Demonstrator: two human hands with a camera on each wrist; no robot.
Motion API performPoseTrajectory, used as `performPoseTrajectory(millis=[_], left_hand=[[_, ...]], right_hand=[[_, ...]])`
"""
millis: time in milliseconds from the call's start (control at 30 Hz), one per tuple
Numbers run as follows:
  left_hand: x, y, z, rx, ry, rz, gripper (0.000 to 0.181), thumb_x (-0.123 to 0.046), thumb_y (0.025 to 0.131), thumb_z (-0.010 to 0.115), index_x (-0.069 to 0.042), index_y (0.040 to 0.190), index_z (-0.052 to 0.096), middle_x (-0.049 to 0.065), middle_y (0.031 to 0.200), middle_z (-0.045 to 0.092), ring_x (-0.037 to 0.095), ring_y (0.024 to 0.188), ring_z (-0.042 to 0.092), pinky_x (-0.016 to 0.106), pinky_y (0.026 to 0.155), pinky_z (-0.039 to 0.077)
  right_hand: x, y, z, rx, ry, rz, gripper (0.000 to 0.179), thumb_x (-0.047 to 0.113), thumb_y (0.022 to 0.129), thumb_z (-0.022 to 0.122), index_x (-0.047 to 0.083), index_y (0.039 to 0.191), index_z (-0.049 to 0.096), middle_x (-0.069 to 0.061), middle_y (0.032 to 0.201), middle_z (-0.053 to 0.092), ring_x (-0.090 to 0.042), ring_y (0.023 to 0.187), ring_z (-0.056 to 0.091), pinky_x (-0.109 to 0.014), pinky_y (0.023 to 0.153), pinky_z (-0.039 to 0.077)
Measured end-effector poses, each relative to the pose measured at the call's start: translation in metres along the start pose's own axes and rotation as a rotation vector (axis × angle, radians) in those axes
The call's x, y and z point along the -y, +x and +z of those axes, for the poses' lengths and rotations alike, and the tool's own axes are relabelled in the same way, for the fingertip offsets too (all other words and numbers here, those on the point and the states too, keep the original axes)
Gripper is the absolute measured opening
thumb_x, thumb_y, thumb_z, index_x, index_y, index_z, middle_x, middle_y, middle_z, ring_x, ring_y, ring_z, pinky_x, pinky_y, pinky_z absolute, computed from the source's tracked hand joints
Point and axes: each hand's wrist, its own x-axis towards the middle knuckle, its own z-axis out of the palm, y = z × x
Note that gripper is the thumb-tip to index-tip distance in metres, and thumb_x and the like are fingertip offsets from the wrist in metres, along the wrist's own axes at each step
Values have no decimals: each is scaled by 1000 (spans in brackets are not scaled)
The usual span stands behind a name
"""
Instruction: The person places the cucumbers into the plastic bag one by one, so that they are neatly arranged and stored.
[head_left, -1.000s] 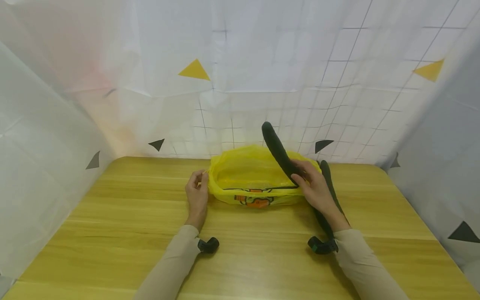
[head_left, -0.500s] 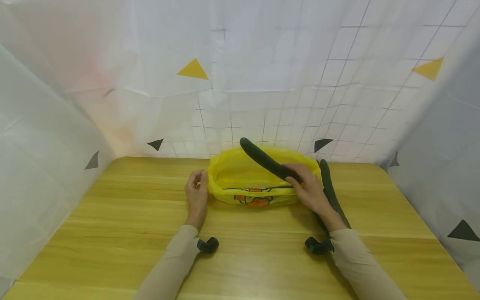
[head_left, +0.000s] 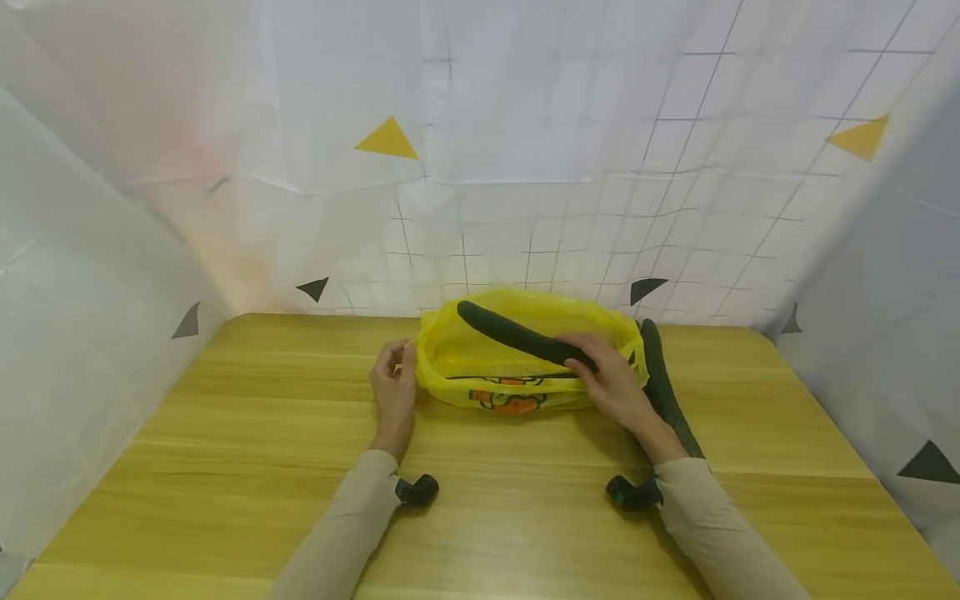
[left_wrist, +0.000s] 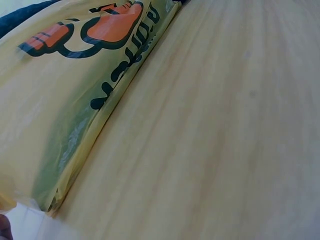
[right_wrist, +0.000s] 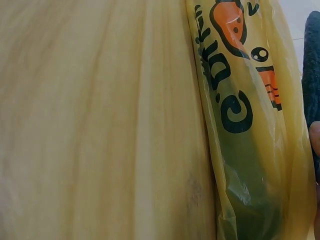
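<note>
In the head view my left hand [head_left: 393,383] pinches the left end of the rim of a yellow plastic bag [head_left: 450,392], which lies with its mouth spread wide. My right hand [head_left: 613,383] grips one end of a long dark green cucumber [head_left: 517,334], tilted across the bag's mouth with its free end up and to the left. The right wrist view shows that cucumber [right_wrist: 311,65] beside the bag, with a fingertip on it. A green shape [right_wrist: 255,200] shows through the bag's lower part there. Another cucumber [head_left: 663,383] lies on the table at the bag's right.
The wooden table [head_left: 517,517] reaches to a white sheet wall [head_left: 480,225] at the back, close behind the bag. White sheets also hang at left and right. A black wrist camera [head_left: 417,491] sits on each sleeve.
The right hand has lowered the cucumber and swung its free end down and left, from steep to nearly flat over the bag's mouth. The left hand has stayed at the rim.
</note>
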Motion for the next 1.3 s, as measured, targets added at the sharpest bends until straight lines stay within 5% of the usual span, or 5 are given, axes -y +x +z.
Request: performPoseTrajectory(millis=[267,467,700,1300], left_hand=[[18,5,1,-22,-7,33,30,-36,93,57,-10,105,64,-2,87,55,12,79,51,20,65,39],[14,4,0,-4,-23,7,28,-32,94,57,-8,106,64,-3,87,55,10,79,50,19,65,40],[-12,-4,1,15,7,-4,25,-21,96,55,-1,108,62,-5,86,54,7,78,50,19,65,41],[-12,-5,0,18,-3,-8,23,-20,96,55,-2,108,63,-2,87,57,8,80,52,18,65,42]], right_hand=[[0,2,4,31,-4,-9,38,4,90,60,9,128,56,-6,124,59,-23,113,57,-38,91,47],[-1,2,7,46,12,-3,37,4,90,60,10,127,57,-5,123,59,-23,111,58,-39,90,48],[-4,3,8,61,-1,14,36,5,91,60,13,126,57,-4,120,61,-23,108,60,-39,87,50],[-5,5,11,134,9,28,32,8,93,57,11,125,56,-4,119,61,-21,106,60,-38,86,51]])
